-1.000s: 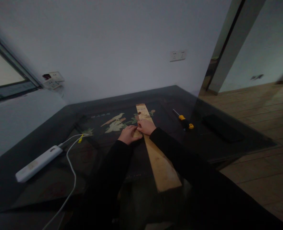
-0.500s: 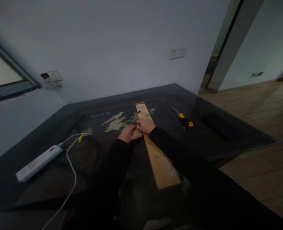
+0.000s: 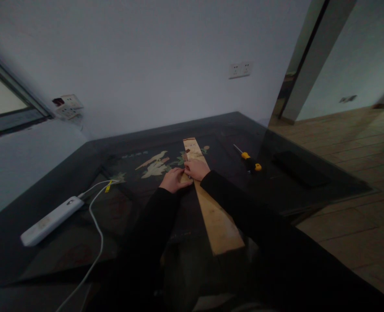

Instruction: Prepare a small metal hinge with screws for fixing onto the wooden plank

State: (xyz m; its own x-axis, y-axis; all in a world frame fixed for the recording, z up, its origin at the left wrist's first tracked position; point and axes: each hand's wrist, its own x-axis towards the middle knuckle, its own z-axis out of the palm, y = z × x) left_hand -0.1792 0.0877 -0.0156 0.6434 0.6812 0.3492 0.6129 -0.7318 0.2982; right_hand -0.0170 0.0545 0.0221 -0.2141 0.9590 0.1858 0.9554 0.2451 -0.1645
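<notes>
A long, pale wooden board (image 3: 219,225) lies flat on the dark table, its near end pointing toward me. My right hand (image 3: 196,169) rests across the board with fingers curled in. Just left of the board, my left hand (image 3: 171,180) is closed on a small pale wooden piece (image 3: 186,178), mostly covered by the fingers. The fingertips of both hands almost meet there. A small shiny spot shows between them, too small to name. Whatever the right fingers pinch is hidden.
A yellow-and-black screwdriver (image 3: 251,163) lies right of the board, with a flat black object (image 3: 301,169) beyond it. At left, a white power strip (image 3: 52,222) and its white cord (image 3: 97,227) lie on the dark table (image 3: 140,138). Wall sockets (image 3: 240,69) are behind.
The whole view has shifted very slightly. Both hands keep the same place and grip, and the board lies as before.
</notes>
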